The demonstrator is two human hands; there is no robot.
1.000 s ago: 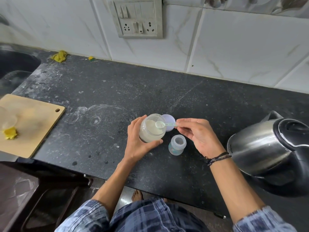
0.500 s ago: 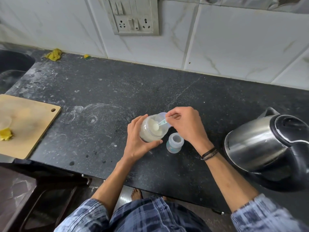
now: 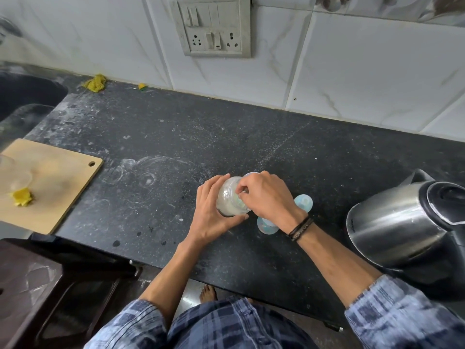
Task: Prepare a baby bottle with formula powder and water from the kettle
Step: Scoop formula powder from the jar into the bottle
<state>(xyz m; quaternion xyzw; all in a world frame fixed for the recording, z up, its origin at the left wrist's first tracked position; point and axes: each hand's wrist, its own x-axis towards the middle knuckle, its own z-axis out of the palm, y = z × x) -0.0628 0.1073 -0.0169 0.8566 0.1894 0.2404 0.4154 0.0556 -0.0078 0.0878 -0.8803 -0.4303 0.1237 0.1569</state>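
Left hand wraps the formula jar, fingers curled round its wall, jar tilted toward us on the counter; right hand sits over the jar mouth, fingertips bunched and dipped inside, we judge pinching the scoop, but the scoop itself is hidden so we can't confirm. Bottle stands just beside the jar, mostly under the right wrist, open top not visible; a pale round piece lies behind the hand, a lid rim peeks past the jar. Kettle is well apart at right. Step we read: scooping powder. To do it well we'd keep the jar tilted and steady, level the scoop on the rim, lift straight, and carry it the short way to the bottle without spilling
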